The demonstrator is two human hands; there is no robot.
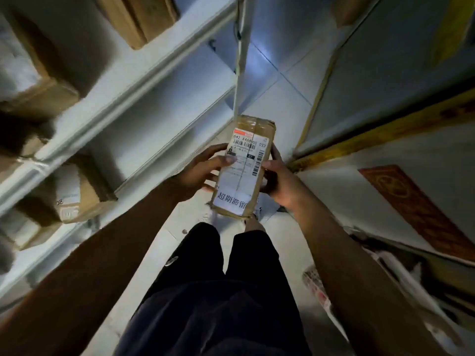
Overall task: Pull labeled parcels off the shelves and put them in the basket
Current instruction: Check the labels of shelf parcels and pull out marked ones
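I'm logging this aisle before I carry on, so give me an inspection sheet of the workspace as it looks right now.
Surface: pale tiled floor between the racks.
Job's things: taped cardboard parcel with a printed barcode label, held above the floor; no basket in view.
Clutter: brown boxes on the white shelves at left; more packages low on the right, blurred.
Hands: left hand grips the parcel's left edge, thumb on the label; right hand grips its right edge.
Cables: a thin dark cord hangs by the shelf post.
Surroundings: yellow-edged rack at right; dim light.
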